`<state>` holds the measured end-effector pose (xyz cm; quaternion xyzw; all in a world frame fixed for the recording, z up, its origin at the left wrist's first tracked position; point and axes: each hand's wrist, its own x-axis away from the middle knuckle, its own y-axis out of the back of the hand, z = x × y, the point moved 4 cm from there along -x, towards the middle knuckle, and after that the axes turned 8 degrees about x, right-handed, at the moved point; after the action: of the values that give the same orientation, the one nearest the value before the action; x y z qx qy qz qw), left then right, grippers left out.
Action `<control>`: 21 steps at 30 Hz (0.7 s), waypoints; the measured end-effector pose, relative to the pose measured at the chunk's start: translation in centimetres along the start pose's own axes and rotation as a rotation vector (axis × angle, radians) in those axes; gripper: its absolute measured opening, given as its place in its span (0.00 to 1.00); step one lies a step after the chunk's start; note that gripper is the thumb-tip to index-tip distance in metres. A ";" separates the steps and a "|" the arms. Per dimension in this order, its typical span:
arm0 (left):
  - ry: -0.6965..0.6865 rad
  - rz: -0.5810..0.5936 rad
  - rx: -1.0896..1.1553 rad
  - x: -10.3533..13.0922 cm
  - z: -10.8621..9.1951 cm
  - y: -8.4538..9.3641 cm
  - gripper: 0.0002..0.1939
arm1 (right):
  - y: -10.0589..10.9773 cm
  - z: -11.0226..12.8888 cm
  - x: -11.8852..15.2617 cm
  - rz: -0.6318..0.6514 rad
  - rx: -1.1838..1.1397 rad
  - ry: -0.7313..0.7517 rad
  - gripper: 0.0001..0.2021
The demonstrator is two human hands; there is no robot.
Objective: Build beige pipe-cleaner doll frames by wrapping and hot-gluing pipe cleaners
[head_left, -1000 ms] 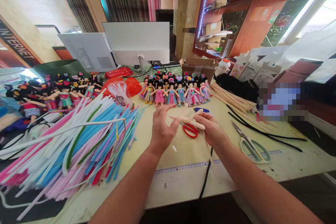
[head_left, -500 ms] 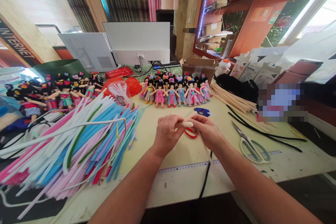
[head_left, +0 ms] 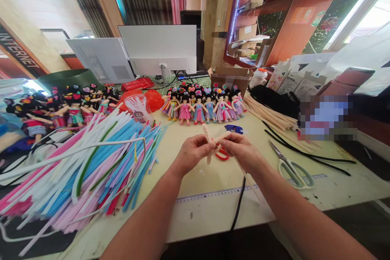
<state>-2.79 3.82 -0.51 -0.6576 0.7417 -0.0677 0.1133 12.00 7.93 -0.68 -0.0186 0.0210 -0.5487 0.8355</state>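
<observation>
Both hands meet over the middle of the table around a cream pipe-cleaner piece [head_left: 206, 133]. My left hand [head_left: 192, 150] pinches it between thumb and fingers, with one end standing upright above the fingertips. My right hand [head_left: 240, 148] is closed on the right part of the same piece, and a long cream strand [head_left: 250, 183] hangs from it toward the table's front edge. Just beneath the hands lies a red-handled tool [head_left: 222, 155], partly covered. Beyond my right hand is a blue object [head_left: 234, 129].
Colourful pipe cleaners [head_left: 91, 162] cover the left side. Small dolls [head_left: 199, 109] stand behind the hands. Scissors [head_left: 297, 174], black strands [head_left: 319, 157] and cream pipe cleaners [head_left: 271, 111] lie to the right. A ruler [head_left: 210, 195] runs along the front of the table [head_left: 201, 219].
The cream piece has turned, so one end now points up from my left hand. My left hand has shifted slightly left, and more of the piece shows between the hands.
</observation>
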 end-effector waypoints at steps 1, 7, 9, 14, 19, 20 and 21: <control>0.028 0.010 0.044 0.0 0.1 0.0 0.18 | 0.0 0.0 0.0 0.001 -0.001 -0.008 0.18; 0.118 0.068 0.110 0.1 0.2 0.0 0.18 | -0.2 0.5 0.6 0.013 0.039 0.011 0.17; 0.121 0.096 0.066 0.1 0.1 0.0 0.18 | -0.2 0.5 0.7 0.017 0.043 0.028 0.15; 0.062 -0.008 -0.180 -0.2 0.2 0.5 0.17 | 0.2 -0.3 0.5 -0.058 0.014 0.022 0.15; -0.283 -0.363 -0.706 0.8 -1.2 0.8 0.09 | 0.5 -1.3 -0.1 -0.163 -0.036 -0.053 0.15; -0.341 -0.357 -0.792 1.0 -1.4 0.4 0.08 | 0.5 -1.4 -0.2 -0.178 -0.044 -0.056 0.16; -0.384 -0.329 -0.864 1.2 -1.5 0.0 0.07 | 0.4 -1.4 -0.2 -0.190 -0.051 -0.053 0.16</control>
<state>-3.27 2.56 0.86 -0.7533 0.5542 0.3510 -0.0473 12.24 8.26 -2.12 -0.0560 0.0110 -0.6240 0.7793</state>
